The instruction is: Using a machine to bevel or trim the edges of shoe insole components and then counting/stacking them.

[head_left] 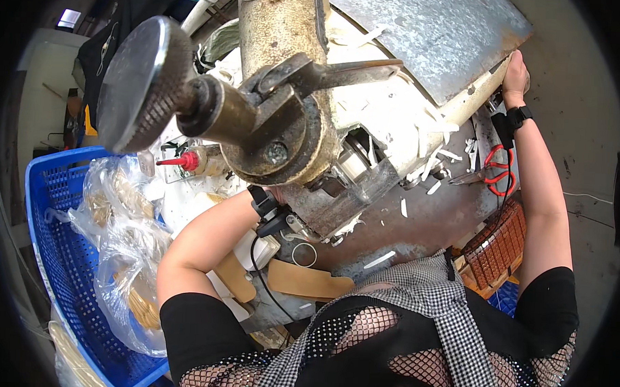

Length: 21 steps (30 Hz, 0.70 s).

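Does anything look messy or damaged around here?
Yes. White scraps lie scattered over the table beside the machine, some near the red-handled scissors, like uncleared offcuts. The machine's cream paint also has dark spots, so it looks worn.

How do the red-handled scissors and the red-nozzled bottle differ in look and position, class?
The scissors have two red loop handles; the bottle has one pointed red nozzle. The scissors lie right of the machine head; the bottle is to its left. Both have bright red parts.
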Each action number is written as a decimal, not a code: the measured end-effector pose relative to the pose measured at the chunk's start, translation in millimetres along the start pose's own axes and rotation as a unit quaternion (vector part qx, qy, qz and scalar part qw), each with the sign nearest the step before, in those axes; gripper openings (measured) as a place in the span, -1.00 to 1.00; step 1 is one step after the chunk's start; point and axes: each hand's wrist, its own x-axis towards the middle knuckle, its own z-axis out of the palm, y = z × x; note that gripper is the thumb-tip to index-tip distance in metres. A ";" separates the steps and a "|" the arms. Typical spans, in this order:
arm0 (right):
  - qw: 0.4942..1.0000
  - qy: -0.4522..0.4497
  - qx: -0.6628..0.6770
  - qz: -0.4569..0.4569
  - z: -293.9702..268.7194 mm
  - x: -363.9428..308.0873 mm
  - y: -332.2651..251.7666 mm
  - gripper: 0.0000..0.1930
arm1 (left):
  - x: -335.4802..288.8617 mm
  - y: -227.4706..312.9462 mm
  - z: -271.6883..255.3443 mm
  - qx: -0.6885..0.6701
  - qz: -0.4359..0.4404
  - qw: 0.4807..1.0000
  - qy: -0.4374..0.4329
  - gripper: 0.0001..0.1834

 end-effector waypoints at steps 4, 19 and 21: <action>1.000 0.004 -0.006 -0.013 -0.9 4.4 9.7 -0.50 | 8.7 4.4 16.7 0.033 0.006 0.999 0.010 -0.49; 1.000 -0.004 -0.018 0.003 -2.0 2.2 2.0 -0.47 | -59.2 29.3 -10.1 0.144 0.025 0.988 0.039 -0.50; 0.999 0.008 -0.042 0.001 -2.9 0.0 -2.2 -0.45 | -77.9 38.9 -19.4 0.159 0.027 0.986 0.043 -0.50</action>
